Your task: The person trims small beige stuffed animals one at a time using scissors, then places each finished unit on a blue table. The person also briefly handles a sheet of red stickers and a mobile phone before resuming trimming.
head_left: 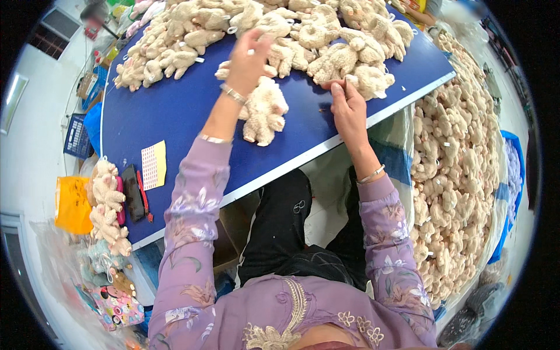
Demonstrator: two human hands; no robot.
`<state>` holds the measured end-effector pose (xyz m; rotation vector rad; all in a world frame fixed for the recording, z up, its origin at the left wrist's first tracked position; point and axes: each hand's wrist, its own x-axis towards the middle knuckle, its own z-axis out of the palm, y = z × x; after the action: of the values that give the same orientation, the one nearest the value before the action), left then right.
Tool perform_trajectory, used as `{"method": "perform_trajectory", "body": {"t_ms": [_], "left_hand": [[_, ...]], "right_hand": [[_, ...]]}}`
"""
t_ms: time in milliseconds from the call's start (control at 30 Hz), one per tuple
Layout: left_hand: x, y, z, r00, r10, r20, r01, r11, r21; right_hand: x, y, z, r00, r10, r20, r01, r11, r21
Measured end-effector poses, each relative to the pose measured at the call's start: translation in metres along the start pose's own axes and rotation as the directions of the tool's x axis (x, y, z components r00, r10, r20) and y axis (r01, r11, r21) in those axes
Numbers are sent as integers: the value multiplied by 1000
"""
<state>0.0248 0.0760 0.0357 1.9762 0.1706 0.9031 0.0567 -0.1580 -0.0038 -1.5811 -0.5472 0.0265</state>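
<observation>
So picture the whole view as a clock, 12 at the top. There's a dark blue tabletop with a pale metal edge (186, 111), and a big messy heap of fluffy cream plush toys (318, 29) runs across it from about 11 to 1, plenty of them with little white tags.

The left hand (249, 61) is near 12, at the front of that heap, fingers pointing up and a bit blurry. Can't tell if it's gripping a toy or just over them. Right by its wrist, at 12, a single fluffy cream plush toy with stubby limbs (265, 114) lies on the blue surface.

The right hand (349, 108) is between 1 and 2, thumb and forefinger close together at the edge of a curly cream plush toy with a white tag (373, 81). Honestly can't tell if they're pinching anything.

Over at 9 on the tabletop: a pale yellow sheet with rows of small red marks (153, 165), then a slim red stick-like item (144, 198) and a flat black rectangular object (133, 193). Just past those, more cream plush toys (107, 195) next to a bright orange plastic bag (73, 204).

At 3 there's a huge sack-load of cream plush toys (455, 192), beside the table.
</observation>
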Motion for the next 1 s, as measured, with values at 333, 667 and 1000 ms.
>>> {"method": "perform_trajectory", "body": {"t_ms": [333,667,1000], "left_hand": [[-87,42,-25,994,-50,101,15,946,323],[-100,58,-10,962,-85,261,28,976,218],[-97,14,-9,818,-379,432,548,742,-386]], "right_hand": [[-8,-10,0,985,-84,151,75,995,65],[-10,-12,0,990,-62,123,74,993,-91],[-11,-14,-1,961,17,277,-3,999,-51]]}}
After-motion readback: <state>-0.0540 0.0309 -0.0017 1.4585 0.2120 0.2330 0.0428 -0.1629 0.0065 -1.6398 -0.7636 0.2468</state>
